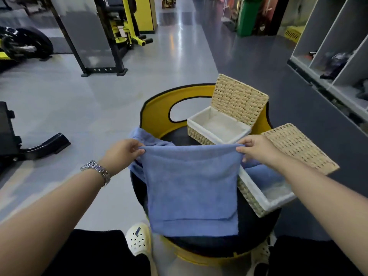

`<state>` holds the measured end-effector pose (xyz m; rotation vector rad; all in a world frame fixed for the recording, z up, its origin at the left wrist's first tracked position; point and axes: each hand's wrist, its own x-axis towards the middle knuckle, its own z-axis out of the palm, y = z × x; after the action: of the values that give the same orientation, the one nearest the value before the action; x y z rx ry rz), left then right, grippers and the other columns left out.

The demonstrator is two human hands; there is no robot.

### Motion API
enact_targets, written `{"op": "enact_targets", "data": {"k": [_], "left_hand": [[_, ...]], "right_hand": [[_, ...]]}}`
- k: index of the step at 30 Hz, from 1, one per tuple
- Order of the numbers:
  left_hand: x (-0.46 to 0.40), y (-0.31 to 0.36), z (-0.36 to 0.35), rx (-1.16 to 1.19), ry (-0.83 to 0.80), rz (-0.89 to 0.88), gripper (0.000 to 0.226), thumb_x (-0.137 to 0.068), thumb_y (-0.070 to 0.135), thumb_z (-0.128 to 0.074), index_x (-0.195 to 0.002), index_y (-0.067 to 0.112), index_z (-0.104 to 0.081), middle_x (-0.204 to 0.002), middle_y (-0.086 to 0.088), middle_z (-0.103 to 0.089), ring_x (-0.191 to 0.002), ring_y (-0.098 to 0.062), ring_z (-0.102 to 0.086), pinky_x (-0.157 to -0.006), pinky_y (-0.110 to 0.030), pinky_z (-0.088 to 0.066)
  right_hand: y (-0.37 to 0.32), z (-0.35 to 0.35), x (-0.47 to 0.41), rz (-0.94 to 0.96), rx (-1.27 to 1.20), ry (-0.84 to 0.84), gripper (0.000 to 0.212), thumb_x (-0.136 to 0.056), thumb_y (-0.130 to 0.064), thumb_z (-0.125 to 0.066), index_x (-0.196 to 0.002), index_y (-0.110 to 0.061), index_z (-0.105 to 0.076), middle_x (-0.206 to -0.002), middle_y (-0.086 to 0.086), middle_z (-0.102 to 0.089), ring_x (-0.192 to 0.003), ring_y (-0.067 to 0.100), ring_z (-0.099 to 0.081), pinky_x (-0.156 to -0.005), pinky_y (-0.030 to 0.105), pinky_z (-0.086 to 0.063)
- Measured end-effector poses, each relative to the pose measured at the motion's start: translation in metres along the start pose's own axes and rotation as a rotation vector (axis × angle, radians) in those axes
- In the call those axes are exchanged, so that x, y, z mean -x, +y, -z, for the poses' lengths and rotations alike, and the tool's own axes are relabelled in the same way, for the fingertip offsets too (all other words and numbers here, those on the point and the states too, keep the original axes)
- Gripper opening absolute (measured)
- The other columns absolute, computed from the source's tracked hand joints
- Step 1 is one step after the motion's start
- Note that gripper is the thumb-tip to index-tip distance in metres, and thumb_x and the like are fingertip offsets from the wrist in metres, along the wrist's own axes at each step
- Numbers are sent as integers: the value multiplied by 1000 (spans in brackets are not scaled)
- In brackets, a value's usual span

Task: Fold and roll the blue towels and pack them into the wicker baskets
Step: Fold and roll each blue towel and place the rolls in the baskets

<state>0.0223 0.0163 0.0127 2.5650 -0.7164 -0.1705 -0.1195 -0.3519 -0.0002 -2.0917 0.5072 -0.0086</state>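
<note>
A blue towel (191,186) hangs folded in front of me, held up by its top corners. My left hand (123,152) pinches the left corner and my right hand (256,150) pinches the right one. Behind it lies another blue towel (147,139), crumpled on the black seat. A far wicker basket (219,126) with white lining stands empty, its lid raised. A near wicker basket (262,198) at the right holds blue towel fabric (262,174), and its lid (298,148) lies open behind my right hand.
The baskets sit on a round black seat with a yellow rim (159,108). Gym machines (119,32) stand at the far left, a black bench (12,132) at left and grey shelving (338,56) at right. My knees and white clog (139,238) are below.
</note>
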Motion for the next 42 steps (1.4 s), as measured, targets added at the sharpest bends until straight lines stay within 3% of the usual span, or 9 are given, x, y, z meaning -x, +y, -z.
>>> {"op": "enact_targets", "data": {"k": [6, 10, 14, 17, 21, 27, 34, 38, 42], "left_hand": [[-8, -15, -17, -26, 36, 11, 8, -88, 18, -63, -87, 27, -64, -79, 9, -61, -75, -12, -55, -61, -17, -38], [35, -30, -34, -51, -54, -171, 13, -81, 29, -59, -91, 36, -62, -79, 14, -64, -70, -9, -58, -67, -34, -51], [76, -32, -64, -133, -246, -296, 29, -76, 31, -52, -102, 40, -61, -80, 18, -58, -71, 0, -51, -64, -15, -42], [91, -33, -84, -227, -283, -361, 30, -77, 30, -53, -104, 38, -64, -87, 15, -64, -79, -10, -58, -67, -19, -42], [91, -40, -107, -337, -358, -385, 39, -78, 39, -39, -114, 43, -56, -95, 10, -66, -88, -19, -62, -72, -28, -48], [95, -38, -130, -567, -616, -309, 84, -78, 41, -63, -148, 32, -16, -124, 2, -49, -110, -25, -49, -90, -36, -42], [70, -28, -130, -413, -462, -220, 54, -77, 63, -36, -119, 34, -54, -110, -1, -53, -106, -24, -50, -90, -36, -45], [38, -15, -123, -453, -112, -120, 29, -84, 21, -53, -112, 16, -56, -102, -6, -56, -94, -30, -52, -72, -37, -47], [22, -7, -123, -592, -185, 16, 20, -88, 22, -45, -101, 12, -57, -101, -7, -61, -95, -31, -54, -64, -31, -36]], "right_hand": [[11, -14, -23, 58, 67, 61, 11, -87, 3, -61, -95, 1, -68, -86, 14, -69, -67, 14, -63, -69, 29, -52], [25, -21, 18, 129, 167, -50, 20, -85, 2, -63, -85, -16, -71, -84, -3, -70, -77, 1, -63, -70, 9, -48], [50, -36, 47, 210, 339, -95, 28, -78, 6, -64, -77, -20, -72, -81, -6, -70, -76, 6, -64, -72, 7, -45], [61, -46, 56, 257, 544, -229, 24, -76, 2, -59, -80, -17, -73, -81, -14, -64, -74, -4, -55, -70, 0, -36], [85, -62, 59, 290, 752, -384, 24, -74, -6, -52, -78, -23, -69, -81, -14, -56, -83, 10, -57, -78, 18, -45], [105, -81, 54, 186, 930, -605, 31, -74, -12, -49, -69, -43, -46, -90, -14, -45, -91, 14, -54, -84, 28, -47], [77, -100, 43, 124, 1173, -626, 26, -89, -15, -48, -104, -15, -69, -107, 6, -68, -88, 26, -61, -70, 27, -47], [58, -114, 37, 159, 1139, -560, 32, -91, -17, -42, -114, -20, -64, -112, 6, -67, -89, 28, -61, -71, 28, -44], [48, -123, 35, 311, 1014, -451, 38, -95, -18, -38, -127, -24, -57, -125, 2, -62, -109, 24, -59, -79, 26, -42]]}}
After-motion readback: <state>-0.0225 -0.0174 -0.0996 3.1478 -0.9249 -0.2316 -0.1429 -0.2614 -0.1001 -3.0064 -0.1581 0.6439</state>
